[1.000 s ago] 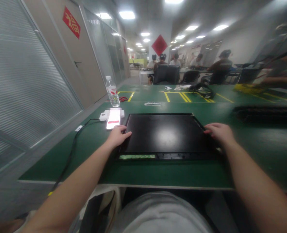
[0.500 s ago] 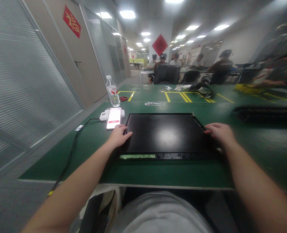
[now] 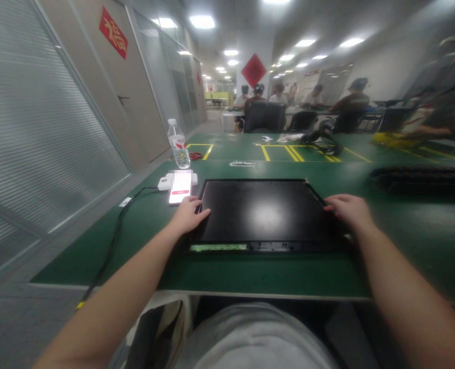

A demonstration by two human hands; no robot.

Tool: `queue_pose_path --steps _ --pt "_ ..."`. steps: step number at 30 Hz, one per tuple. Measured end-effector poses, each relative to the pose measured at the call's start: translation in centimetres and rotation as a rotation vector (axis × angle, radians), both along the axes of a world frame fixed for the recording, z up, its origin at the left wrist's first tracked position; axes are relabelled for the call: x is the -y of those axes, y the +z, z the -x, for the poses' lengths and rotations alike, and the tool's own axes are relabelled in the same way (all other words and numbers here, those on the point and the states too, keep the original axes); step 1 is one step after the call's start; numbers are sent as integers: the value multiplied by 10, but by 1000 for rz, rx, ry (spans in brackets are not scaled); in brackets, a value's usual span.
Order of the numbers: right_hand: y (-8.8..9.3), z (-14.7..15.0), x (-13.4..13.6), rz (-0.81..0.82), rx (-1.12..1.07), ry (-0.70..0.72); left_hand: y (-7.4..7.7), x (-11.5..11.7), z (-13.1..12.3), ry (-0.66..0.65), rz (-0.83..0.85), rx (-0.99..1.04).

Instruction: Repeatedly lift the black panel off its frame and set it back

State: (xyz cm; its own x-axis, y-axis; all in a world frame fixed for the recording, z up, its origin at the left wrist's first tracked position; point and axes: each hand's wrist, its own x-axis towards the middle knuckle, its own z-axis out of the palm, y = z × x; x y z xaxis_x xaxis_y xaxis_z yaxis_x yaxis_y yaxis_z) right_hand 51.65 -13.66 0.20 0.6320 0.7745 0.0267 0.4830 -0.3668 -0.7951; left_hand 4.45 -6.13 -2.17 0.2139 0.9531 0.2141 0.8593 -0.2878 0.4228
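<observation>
A black flat screen panel [image 3: 261, 210] lies face up on the green table [image 3: 265, 277], with a bright reflection at its middle. Along its near edge runs a strip, pale green on the left and dark on the right [image 3: 218, 247]. My left hand [image 3: 189, 214] grips the panel's left edge, its thumb over the top face and its fingers at the side. On the right edge, my right hand [image 3: 350, 211] holds the panel with its fingertips near the upper right part; its lower fingers are hidden in shadow.
A lit phone [image 3: 180, 188] rests against a white power strip [image 3: 164, 183] with a black cable. Behind stand a water bottle [image 3: 179, 146] and red scissors [image 3: 196, 156]. A long black part [image 3: 423, 183] lies right; people sit farther back.
</observation>
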Motion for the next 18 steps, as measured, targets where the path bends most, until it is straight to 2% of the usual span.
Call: queue_pose_path --steps 13,18 --pt "-2 -5 0 -2 16 -2 5 2 -1 -53 63 187" --pt "-2 -4 0 -2 1 -6 6 1 -2 -11 68 206"
